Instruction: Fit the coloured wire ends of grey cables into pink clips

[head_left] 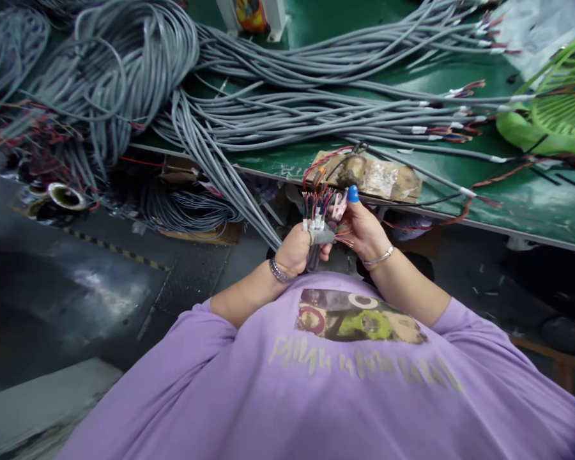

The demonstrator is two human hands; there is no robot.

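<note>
My left hand is closed around a bundle of grey cables, just in front of the bench edge. Stripped coloured wires with white sleeves at their base stand up from the cable ends. One grey cable end lies crosswise over the bundle, its thin coloured wires fanned out toward my right hand. A blue finger cover sits on my right thumb. Between that thumb and the fingers is a small pink clip-like piece. Some right fingertips reach beneath the crosswise cable, partly hidden.
Long grey cables run across the green bench, with large coils at left. A taped cardboard piece lies at the bench edge. A green fan stands at right. More coiled cable sits below the bench.
</note>
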